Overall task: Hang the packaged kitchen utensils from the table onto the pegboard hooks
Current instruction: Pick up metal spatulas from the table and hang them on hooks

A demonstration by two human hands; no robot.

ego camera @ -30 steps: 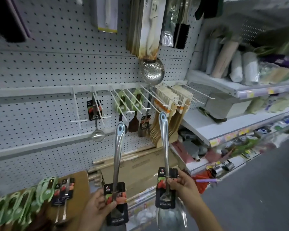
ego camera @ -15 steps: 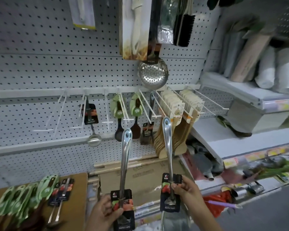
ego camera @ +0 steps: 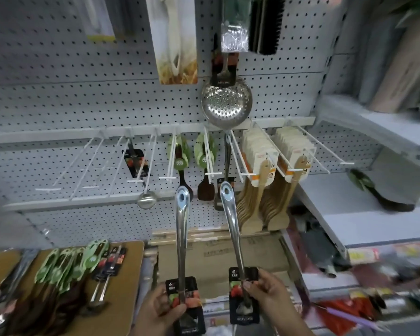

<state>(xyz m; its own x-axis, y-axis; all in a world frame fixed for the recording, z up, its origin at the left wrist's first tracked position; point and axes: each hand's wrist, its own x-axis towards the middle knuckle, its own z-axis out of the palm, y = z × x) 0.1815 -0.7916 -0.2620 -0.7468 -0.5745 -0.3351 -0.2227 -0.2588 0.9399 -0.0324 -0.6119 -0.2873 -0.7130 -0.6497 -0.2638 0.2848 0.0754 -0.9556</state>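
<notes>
While we grip the left utensil (ego camera: 181, 238) in our left hand (ego camera: 160, 309), the right utensil (ego camera: 233, 234) in our right hand (ego camera: 267, 292), both handles point upward before the pegboard (ego camera: 58, 105), right one now leaning further left.

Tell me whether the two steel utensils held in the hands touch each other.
Apart. The head view shows a plain gap between the left utensil and the right utensil along their whole length, with the cardboard box behind showing through it.
</notes>
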